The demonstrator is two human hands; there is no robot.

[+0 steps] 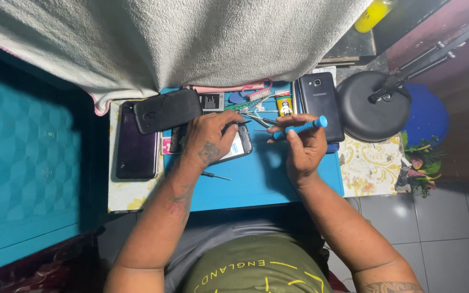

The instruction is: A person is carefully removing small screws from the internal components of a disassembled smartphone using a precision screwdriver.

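The left hand [208, 142] pins the opened phone [238, 145] on the blue mat [256, 179]; the right hand [302, 149] has its grip closed on a blue screwdriver [299, 128]. Best keep the tip vertical, pressing lightly.

— What does the left hand [208, 142] cover?
— Most of the opened phone [238, 145]; its insides can't be made out.
— And the worktop's [256, 179] far edge?
— Hidden under the grey cloth [191, 38]; the small tools [256, 111] there are too tiny to tell apart.
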